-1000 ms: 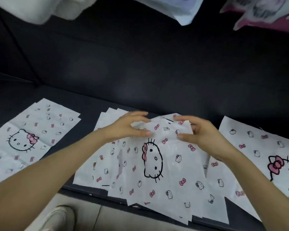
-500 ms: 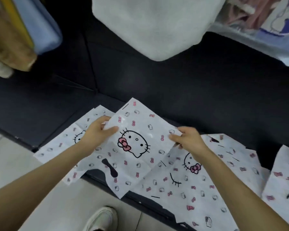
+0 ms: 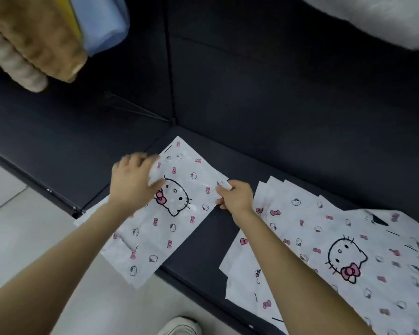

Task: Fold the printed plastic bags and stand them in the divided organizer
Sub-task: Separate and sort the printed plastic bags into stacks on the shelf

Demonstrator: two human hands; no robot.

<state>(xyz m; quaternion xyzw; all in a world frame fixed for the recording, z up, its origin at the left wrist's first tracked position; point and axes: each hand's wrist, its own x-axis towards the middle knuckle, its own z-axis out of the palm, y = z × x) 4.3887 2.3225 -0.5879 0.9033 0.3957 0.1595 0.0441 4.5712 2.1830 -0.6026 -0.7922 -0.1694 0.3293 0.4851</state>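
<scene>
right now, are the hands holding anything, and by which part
One printed bag, held by both hands. The left hand grips its left edge beside the cat face; the right hand pinches its right corner.

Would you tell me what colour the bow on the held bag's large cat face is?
The bow on the bag is pink; head view shows it best.

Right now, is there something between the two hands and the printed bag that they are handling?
Nothing visible. The left hand holds the printed bag at its left edge, and the right hand pinches its right corner; both touch it directly. The organizer is not in view.
</scene>
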